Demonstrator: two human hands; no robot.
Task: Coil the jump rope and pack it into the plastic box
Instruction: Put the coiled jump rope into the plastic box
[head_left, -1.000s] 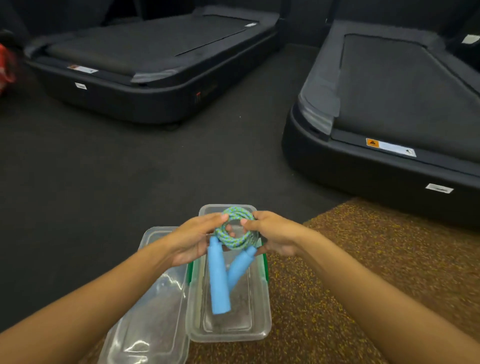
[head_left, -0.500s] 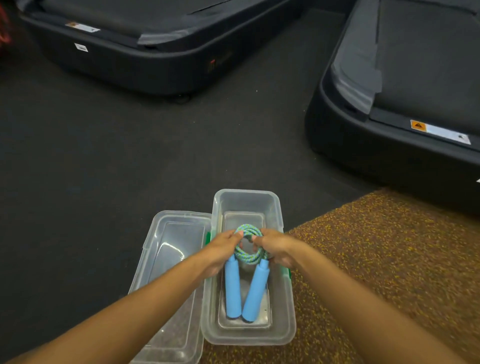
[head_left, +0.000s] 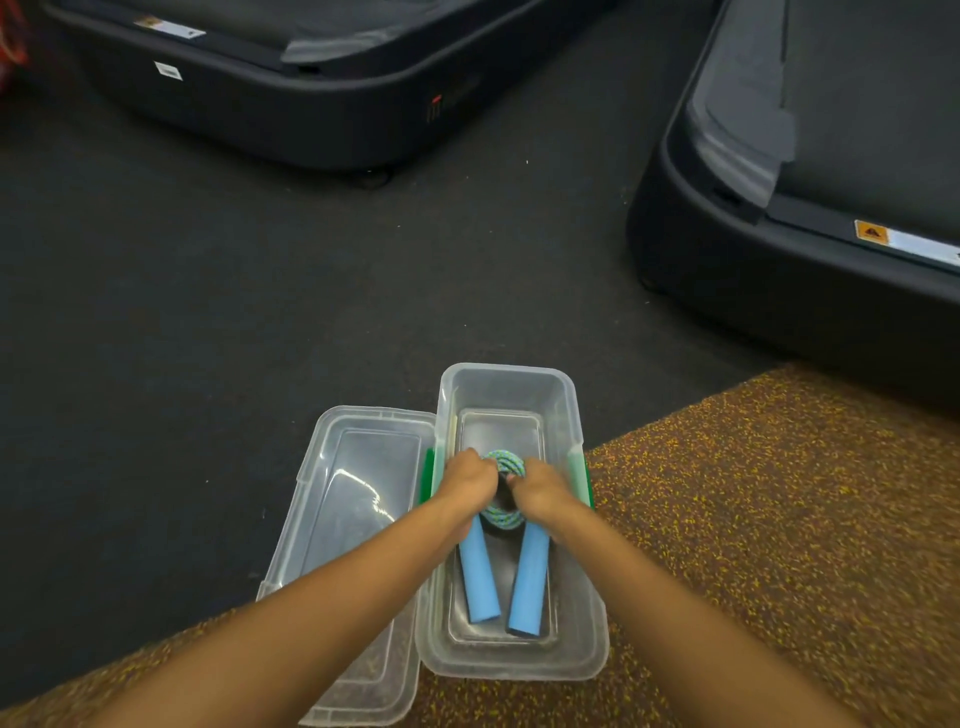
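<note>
The coiled jump rope, a blue-green braided cord, sits inside the clear plastic box on the floor. Its two light blue foam handles lie side by side on the box floor, pointing toward me. My left hand grips the coil's left side and my right hand grips its right side, both down inside the box. The hands hide most of the coil.
The box's clear lid lies upside down against the box's left side. Green latches show on the box's sides. Two black treadmill decks stand beyond, on dark floor. A speckled brown mat lies under the box's right part.
Both hands have lowered the coil from above the box down into it. The handles went from hanging tilted to lying flat on the box floor. My view tilted downward.
</note>
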